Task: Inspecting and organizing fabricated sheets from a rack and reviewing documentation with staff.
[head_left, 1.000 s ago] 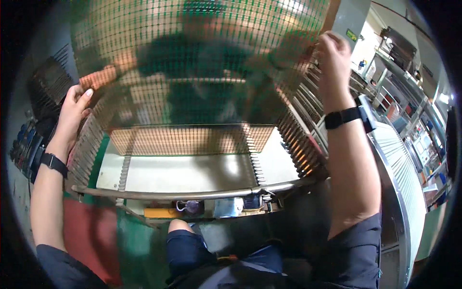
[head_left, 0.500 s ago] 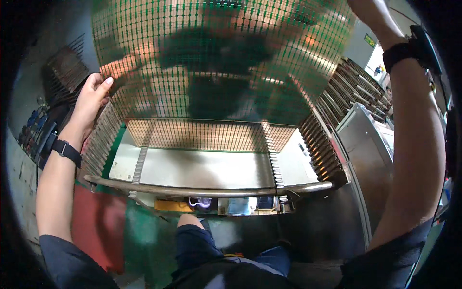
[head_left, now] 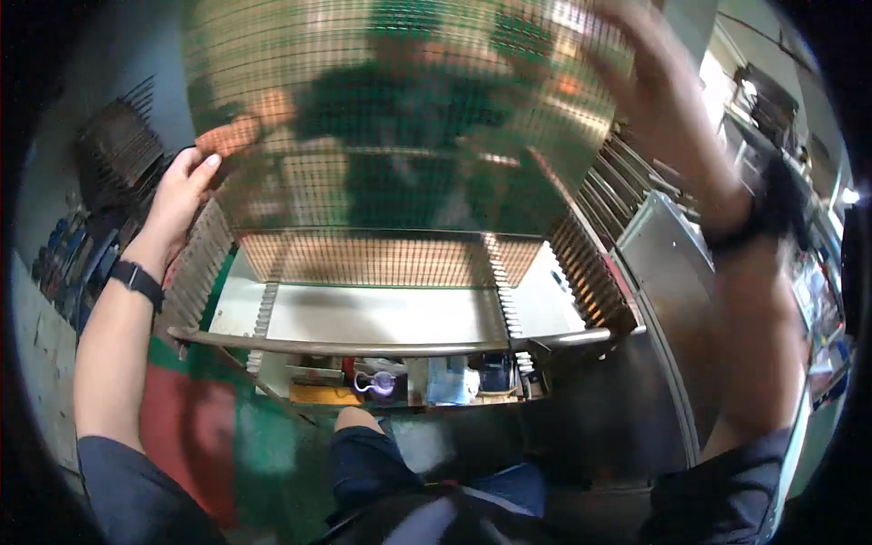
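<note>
A large, shiny copper-coloured circuit board panel (head_left: pixel 400 136) with a green grid stands upright in a slotted metal rack (head_left: pixel 391 345). Its surface mirrors my dark outline. My left hand (head_left: pixel 184 186) pinches the panel's left edge, thumb on the near face. Up at the panel's upper right edge is my right hand (head_left: pixel 649 64), smeared by motion; its fingers are too blurred to make out. Behind the lower part of this panel, a finer-gridded copper surface (head_left: pixel 381 259) shows above the white shelf (head_left: pixel 381 313); I cannot tell whether it is a second panel or a reflection.
Toothed combs (head_left: pixel 590 282) line the rack's sides. Below its front bar lie a purple cup-like item (head_left: pixel 380 385), a yellow-orange piece (head_left: pixel 325 395) and a light blue packet (head_left: pixel 448 386). More slotted racks stand left and right, beside a grey metal panel (head_left: pixel 663 245).
My right hand and forearm have moved left and inward along the panel's upper right side. My left hand stays on the left edge. The view has shifted slightly.
</note>
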`<state>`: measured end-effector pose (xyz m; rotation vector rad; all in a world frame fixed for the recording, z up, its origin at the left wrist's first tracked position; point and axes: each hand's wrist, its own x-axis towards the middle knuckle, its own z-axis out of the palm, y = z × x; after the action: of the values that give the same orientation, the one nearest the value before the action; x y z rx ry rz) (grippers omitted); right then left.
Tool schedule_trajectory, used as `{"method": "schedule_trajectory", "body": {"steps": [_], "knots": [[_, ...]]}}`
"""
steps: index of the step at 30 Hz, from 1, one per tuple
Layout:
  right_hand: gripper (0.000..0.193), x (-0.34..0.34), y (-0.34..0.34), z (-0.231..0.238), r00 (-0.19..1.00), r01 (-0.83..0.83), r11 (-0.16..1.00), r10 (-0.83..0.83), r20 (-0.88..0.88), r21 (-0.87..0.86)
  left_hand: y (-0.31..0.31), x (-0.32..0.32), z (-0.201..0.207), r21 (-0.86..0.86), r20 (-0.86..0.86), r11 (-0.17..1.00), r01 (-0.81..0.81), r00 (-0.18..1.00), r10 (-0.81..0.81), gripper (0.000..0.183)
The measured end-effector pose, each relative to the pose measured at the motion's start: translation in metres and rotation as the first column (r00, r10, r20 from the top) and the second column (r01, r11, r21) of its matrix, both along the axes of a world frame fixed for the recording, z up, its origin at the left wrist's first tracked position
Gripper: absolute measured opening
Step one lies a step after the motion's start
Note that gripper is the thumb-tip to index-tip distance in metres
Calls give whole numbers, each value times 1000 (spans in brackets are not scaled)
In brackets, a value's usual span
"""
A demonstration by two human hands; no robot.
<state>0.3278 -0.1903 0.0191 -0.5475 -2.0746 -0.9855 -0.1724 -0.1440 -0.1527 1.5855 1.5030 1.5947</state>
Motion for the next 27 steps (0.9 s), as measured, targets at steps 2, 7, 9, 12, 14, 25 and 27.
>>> {"method": "schedule_trajectory", "body": {"steps": [2, 7, 9, 12, 14, 25, 27], "knots": [[32, -7, -54, -69, 958, 145, 777, 44, 283, -612, -4, -9, -3, -14, -120, 998, -67, 991, 65, 30], [23, -10, -125, -121, 861, 350, 653, 57, 505, -671, 12, 0, 16, -138, -198, 989, -59, 980, 31, 22], [22, -15, -128, -116, 861, 344, 684, 45, 507, -643, 13, -6, 11, -150, -176, 988, -43, 984, 16, 21], [20, -21, -129, -105, 777, 459, 702, -21, 629, -544, 12, -8, 5, -126, -70, 992, 0, 997, -9, 20], [18, -18, -126, -104, 753, 471, 663, 42, 656, -582, 10, -4, 6, -89, -85, 996, -19, 996, 12, 20], [16, -7, -124, -96, 782, 370, 765, 50, 621, -527, 7, -3, 4, -67, -192, 996, -57, 980, 43, 18], [26, 13, -127, -99, 901, 339, 738, -77, 427, -583, 12, -7, 0, -27, -150, 999, -34, 988, 29, 21]]}}
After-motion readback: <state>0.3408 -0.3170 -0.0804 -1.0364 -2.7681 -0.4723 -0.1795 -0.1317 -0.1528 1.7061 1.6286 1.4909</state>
